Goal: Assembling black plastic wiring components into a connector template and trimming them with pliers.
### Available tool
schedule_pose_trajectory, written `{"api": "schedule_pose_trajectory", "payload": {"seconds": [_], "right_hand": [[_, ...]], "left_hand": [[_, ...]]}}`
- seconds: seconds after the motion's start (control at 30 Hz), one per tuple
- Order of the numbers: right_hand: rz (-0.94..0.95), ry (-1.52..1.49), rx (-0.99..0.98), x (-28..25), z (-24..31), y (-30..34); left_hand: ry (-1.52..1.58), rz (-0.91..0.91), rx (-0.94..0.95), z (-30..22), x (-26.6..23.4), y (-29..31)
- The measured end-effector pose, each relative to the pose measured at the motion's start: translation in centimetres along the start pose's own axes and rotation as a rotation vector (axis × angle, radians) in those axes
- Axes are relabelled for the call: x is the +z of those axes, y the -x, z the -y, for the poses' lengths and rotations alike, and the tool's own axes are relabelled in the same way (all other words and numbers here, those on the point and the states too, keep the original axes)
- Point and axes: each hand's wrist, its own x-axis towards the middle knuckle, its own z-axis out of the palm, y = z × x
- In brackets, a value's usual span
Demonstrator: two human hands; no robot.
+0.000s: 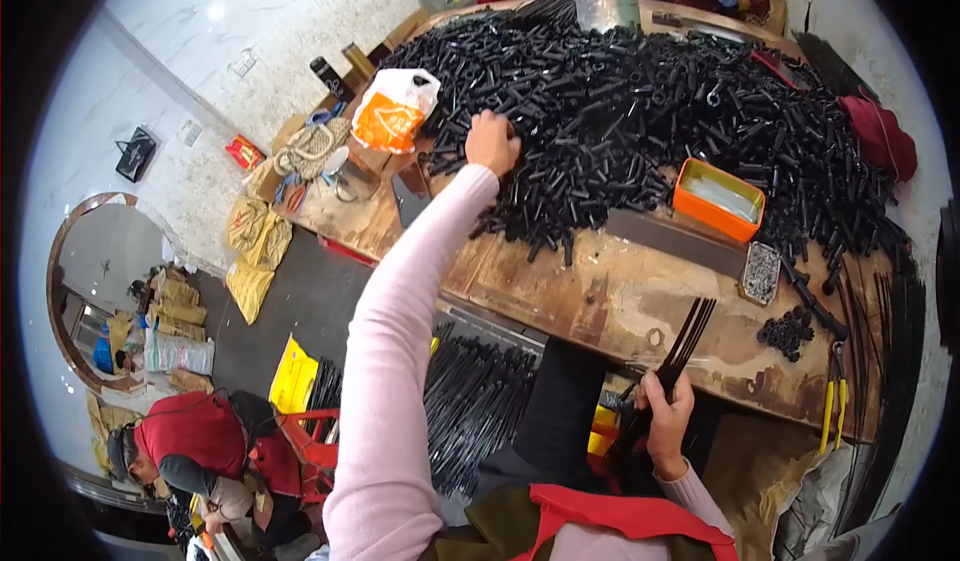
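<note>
My left arm stretches out over the wooden table (540, 279). At its end my left hand (490, 144) is at the left side of a wide heap of short black tubes (590, 121), its fingers curled down; what they hold, if anything, is hidden. Close to that hand sits a white and orange plastic bag (392, 116). Near the table's front edge my right hand (668, 419) is closed round a bundle of thin black rods (690, 336), which point up and away from me. The lower part of the bundle is in shadow.
On the table lie an orange box (720, 201), a small tray of tiny metal parts (761, 273), a cluster of black rings (786, 333) and yellow-handled pliers (834, 396). More black rods (480, 401) lie below the table's edge. Other people work at lower left and across the table.
</note>
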Motion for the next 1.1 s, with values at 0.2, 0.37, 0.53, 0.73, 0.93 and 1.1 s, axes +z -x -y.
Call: {"api": "schedule_pose_trajectory", "payload": {"seconds": [0.2, 0.37, 0.53, 0.73, 0.93, 1.1], "right_hand": [[0.016, -0.049, -0.006, -0.4, -0.6, -0.6], [0.000, -0.057, -0.021, -0.2, -0.3, -0.3], [0.011, -0.023, -0.045, 0.8, 0.0, 0.5], [-0.020, -0.032, -0.053, 0.6, -0.4, 0.7], [0.006, -0.011, -0.062, 0.5, -0.4, 0.6], [-0.027, 0.019, -0.053, 0.5, -0.3, 0.6]], "left_hand": [[1.053, -0.031, -0.516, 2.3, -4.8, 1.0], [0.312, 0.103, -0.125, 2.4, -6.1, 10.9], [0.289, 0.121, 0.106, 5.5, -5.1, 13.4], [0.241, 0.066, -0.145, 5.4, -5.4, 12.7], [0.184, -0.030, -0.057, 6.2, -5.3, 16.2], [0.413, -0.414, -0.320, 2.8, -8.2, 16.0]]}}
